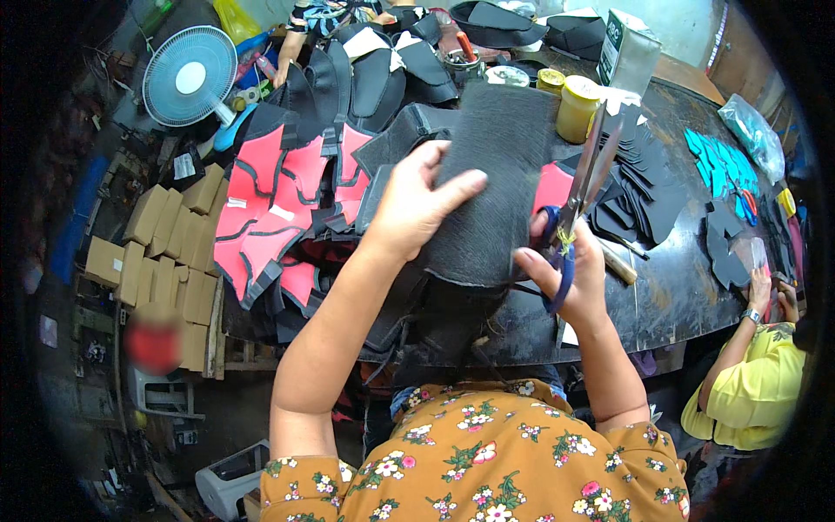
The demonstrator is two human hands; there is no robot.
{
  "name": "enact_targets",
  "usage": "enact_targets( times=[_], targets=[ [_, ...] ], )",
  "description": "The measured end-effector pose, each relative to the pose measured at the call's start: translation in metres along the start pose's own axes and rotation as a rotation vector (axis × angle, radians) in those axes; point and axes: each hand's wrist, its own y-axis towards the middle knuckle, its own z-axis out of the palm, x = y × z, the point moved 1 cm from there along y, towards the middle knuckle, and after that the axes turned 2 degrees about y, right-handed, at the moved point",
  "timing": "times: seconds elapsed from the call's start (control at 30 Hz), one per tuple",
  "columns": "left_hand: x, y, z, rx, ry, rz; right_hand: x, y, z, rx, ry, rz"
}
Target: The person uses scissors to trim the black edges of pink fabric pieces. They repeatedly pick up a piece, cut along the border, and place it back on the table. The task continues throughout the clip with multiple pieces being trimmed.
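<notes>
My left hand (413, 204) grips the left edge of a black, fibrous-looking sheet (496, 191), with the thumb lying across its front. The sheet is held up above the near part of the table. In my right hand (578, 283) is a pair of scissors (590, 170) with blue handles and yellow string tied near the pivot. Its long blades point up and away, to the right of the sheet. Left of the sheet lie pink pieces with black edging (270, 196). Thin black cut pieces (639, 187) are piled to the right, behind the scissors.
Jars, including a yellow one (576, 109), and a rectangular can (628, 52) stand at the back. A wooden handle (619, 265) lies near my right hand. Turquoise pieces (722, 165) are farther right, near a person in yellow (752, 383). Cardboard boxes (165, 226) and a fan (187, 78) are left.
</notes>
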Motion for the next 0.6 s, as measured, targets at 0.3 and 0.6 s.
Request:
enact_targets(
  times=[0.3, 0.6],
  targets=[
    [-0.099, -0.018, -0.102, -0.627, -0.521, 0.497, -0.014, -0.042, -0.035, 0.313, 0.38, 0.343],
    [-0.065, -0.026, -0.071, -0.34, -0.411, 0.606, -0.017, -0.038, 0.02, 0.47, 0.776, 0.397]
  ],
)
